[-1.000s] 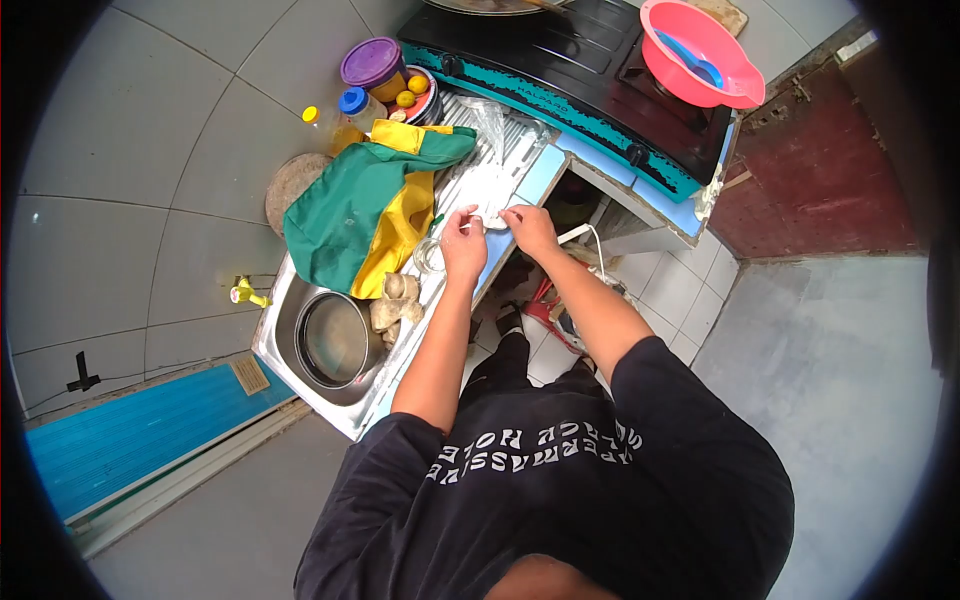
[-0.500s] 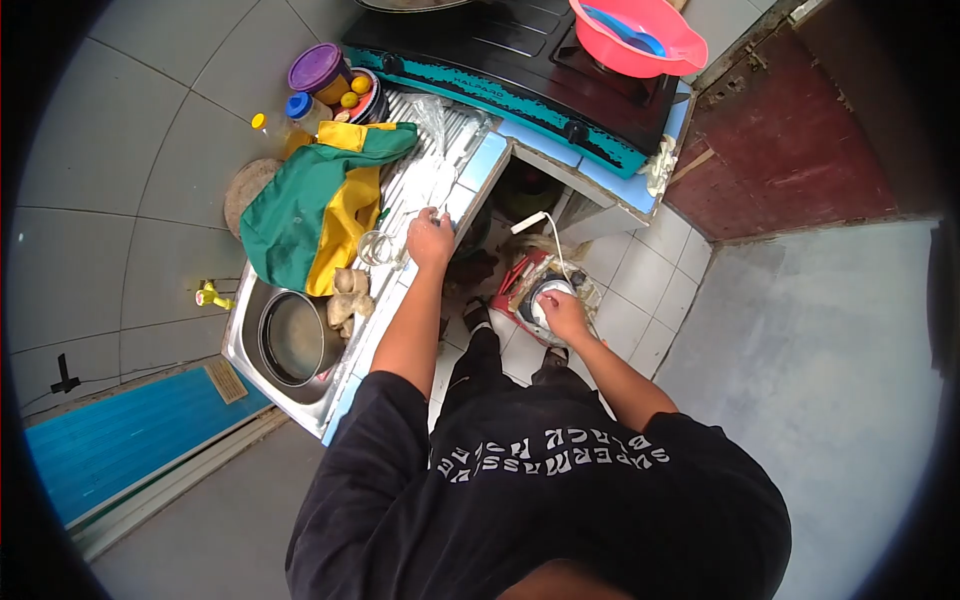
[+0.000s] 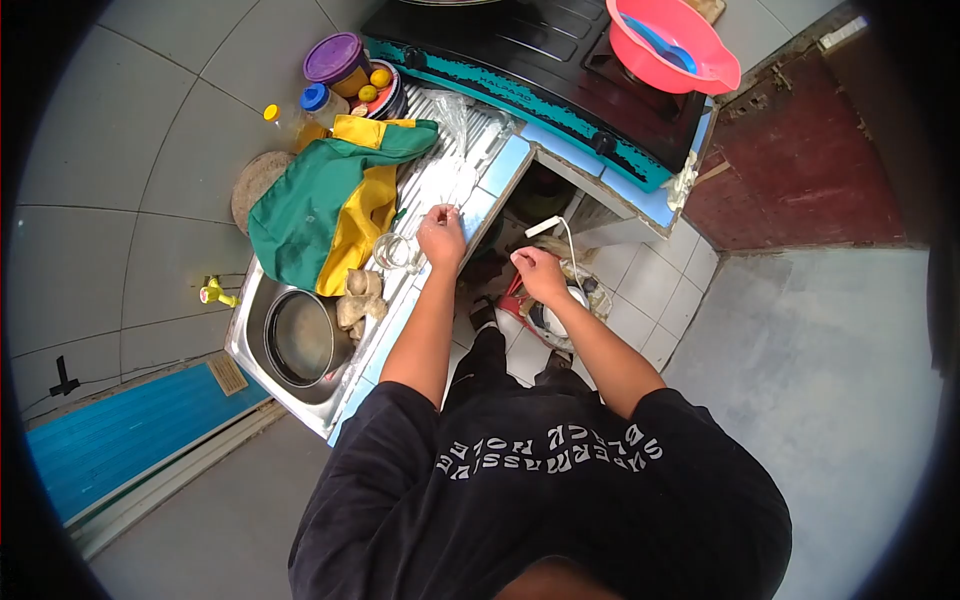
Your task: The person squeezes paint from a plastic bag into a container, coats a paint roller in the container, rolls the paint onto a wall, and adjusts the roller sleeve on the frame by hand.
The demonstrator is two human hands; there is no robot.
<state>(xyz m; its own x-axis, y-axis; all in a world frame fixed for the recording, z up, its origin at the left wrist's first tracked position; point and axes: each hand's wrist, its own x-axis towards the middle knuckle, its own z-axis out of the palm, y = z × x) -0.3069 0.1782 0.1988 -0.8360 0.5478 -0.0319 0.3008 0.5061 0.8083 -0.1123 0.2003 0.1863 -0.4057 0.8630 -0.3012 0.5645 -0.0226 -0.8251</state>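
My left hand [image 3: 441, 238] is closed at the counter edge, fingers curled together. Whatever it pinches is too small to make out. Just beside it on the ribbed steel drainboard [image 3: 484, 137] stands a clear drinking glass [image 3: 394, 251]. My right hand [image 3: 539, 276] hovers in front of the counter, above a cluttered container on the floor. Its fingers are pressed together, and what they hold, if anything, is hidden. Below it, partly covered by my forearm, is a round white object [image 3: 556, 318]. A white cord with a white bar-shaped end [image 3: 544, 227] rises from that container.
The sink [image 3: 250, 335] holds a dark round pan [image 3: 300, 337]. Beside it lie brownish lumps [image 3: 360, 299] and a green-yellow cloth [image 3: 309, 211]. A purple-lidded tub [image 3: 335, 60] stands behind. On the teal stove [image 3: 500, 92] sits a pink basin [image 3: 672, 50] with a blue utensil.
My right hand has lifted off the round white object and moved left and up, closer to my left hand. My left hand stays by the glass. The view has shifted slightly.
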